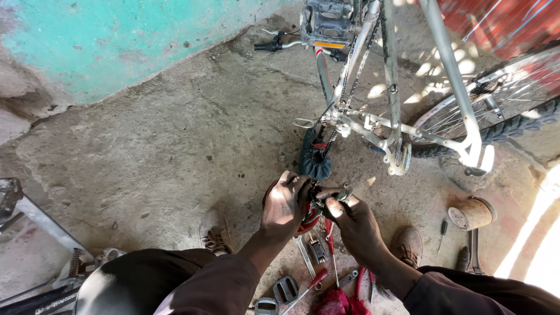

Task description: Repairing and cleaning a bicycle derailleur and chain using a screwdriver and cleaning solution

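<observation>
Floor [175, 134]: rough concrete, cracked, dusty, matt. Wall [99, 41]: turquoise paint, chipped, matt plaster. Bicycle frame [449, 70]: silver metal, smooth, sunlit sheen. Tyre [519, 125]: black knobbly rubber. Pedal [326, 23]: grey plastic, ridged. Saddle cover [315, 160]: dark cloth, crumpled. Part [318, 207] under left hand [284, 205] and right hand [353, 224]: greasy dark metal, red rim. Spanner [304, 254]: bare steel, dull. Screwdriver [306, 287]: red glossy plastic handle. Tin [471, 213]: rusty, matt. Shoes [214, 232]: scuffed brown leather.

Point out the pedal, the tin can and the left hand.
pedal [326, 22], head view, on its grey tread face.
tin can [471, 214], head view, on its rusty side wall.
left hand [284, 204], head view, on the back of the hand.
</observation>
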